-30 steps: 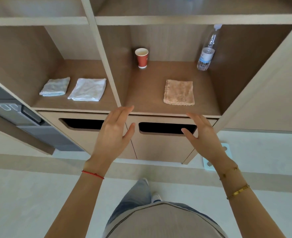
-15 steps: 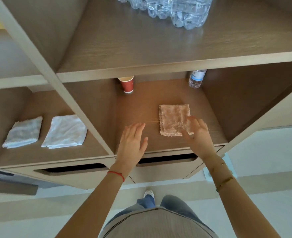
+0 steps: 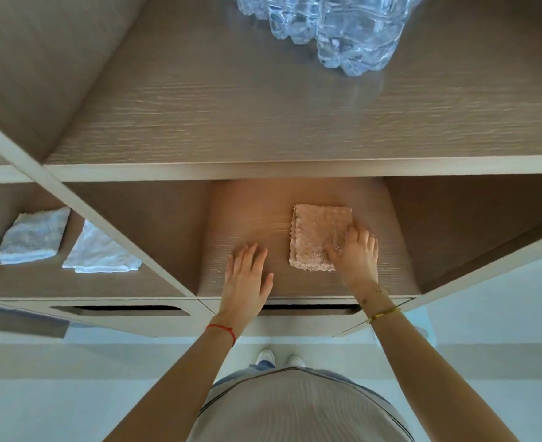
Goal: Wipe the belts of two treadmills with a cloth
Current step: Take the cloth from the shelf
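**Now lift the cloth cleanly**

Your right hand has its grip curled onto the near right corner of the tan cloth, lying on the shelf. Gather all folded layers. Your left hand rests flat alongside, holding nothing. Mind the upper shelf edge; white towels lie next door.

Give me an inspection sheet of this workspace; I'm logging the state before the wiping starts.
Surface: wooden shelf, bare beside the cloth.
Job's things: beige cloth folded flat on the shelf; treadmills not in view.
Clutter: two white cloths in the left compartment; water bottles on the shelf above.
Grippers: right hand grips the beige cloth's near corner; left hand open, flat over the shelf.
Cables: nothing seen.
Surroundings: drawers below, pale floor.
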The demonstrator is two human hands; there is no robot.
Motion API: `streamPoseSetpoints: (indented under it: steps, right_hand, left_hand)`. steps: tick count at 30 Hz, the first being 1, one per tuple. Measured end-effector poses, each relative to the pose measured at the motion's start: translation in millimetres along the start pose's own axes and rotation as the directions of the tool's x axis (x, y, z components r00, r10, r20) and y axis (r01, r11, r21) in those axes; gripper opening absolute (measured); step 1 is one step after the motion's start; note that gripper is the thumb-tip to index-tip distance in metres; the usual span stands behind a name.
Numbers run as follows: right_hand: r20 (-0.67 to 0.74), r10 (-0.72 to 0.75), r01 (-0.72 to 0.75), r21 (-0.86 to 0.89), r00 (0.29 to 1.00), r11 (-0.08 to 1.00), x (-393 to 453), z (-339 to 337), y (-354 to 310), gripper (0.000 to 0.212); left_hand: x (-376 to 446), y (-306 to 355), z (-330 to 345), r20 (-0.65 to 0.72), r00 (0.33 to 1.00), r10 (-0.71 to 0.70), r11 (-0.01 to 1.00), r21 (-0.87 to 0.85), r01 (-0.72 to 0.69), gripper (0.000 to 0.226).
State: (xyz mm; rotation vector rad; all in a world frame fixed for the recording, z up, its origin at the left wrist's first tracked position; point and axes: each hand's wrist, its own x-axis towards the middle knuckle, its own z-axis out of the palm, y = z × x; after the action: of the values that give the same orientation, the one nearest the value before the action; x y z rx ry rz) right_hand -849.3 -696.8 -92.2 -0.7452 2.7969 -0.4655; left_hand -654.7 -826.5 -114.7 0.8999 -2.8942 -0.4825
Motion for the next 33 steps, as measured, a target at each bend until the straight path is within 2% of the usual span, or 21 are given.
streamPoseSetpoints:
  steps: [7, 12, 16, 23, 28, 33]
  right_hand:
    - [-0.113, -0.116, 0.129, 0.108, 0.987, 0.986, -2.5, 11.0, 2.5, 0.049]
    - [-0.102, -0.115, 0.138, 0.253, 0.988, 0.958, 0.5, 6.5, 8.0, 0.038]
    - [-0.088, -0.135, 0.161, 0.524, 0.987, 0.837, -5.3, -9.1, 11.3, 0.029]
    - [-0.010, 0.020, -0.004, 0.819, 1.000, 0.574, -35.1, -30.8, 19.4, 0.026]
    - [0.096, 0.077, -0.118, 0.917, 0.992, 0.381, -78.0, -44.5, 30.0, 0.034]
    - [0.099, 0.142, -0.142, 0.932, 0.985, 0.334, -136.0, -46.6, 38.5, 0.034]
  left_hand:
    - [-1.9, 5.9, 4.8, -0.044, 0.998, -0.039, 0.998, -0.050, 0.037, 0.052]
    - [-2.2, 7.6, 6.1, -0.053, 0.997, -0.049, 0.998, -0.034, 0.047, 0.053]
    - [-2.1, 7.6, 4.5, -0.051, 0.997, -0.060, 0.998, -0.017, 0.059, 0.053]
    - [-13.1, 17.5, -4.6, -0.054, 0.997, -0.060, 0.996, -0.075, 0.056, 0.047]
    - [-36.4, 19.8, -13.6, -0.091, 0.995, 0.051, 0.990, -0.127, -0.062, 0.043]
    - [-62.7, 14.4, -25.2, -0.140, 0.973, 0.183, 0.968, -0.145, -0.203, 0.040]
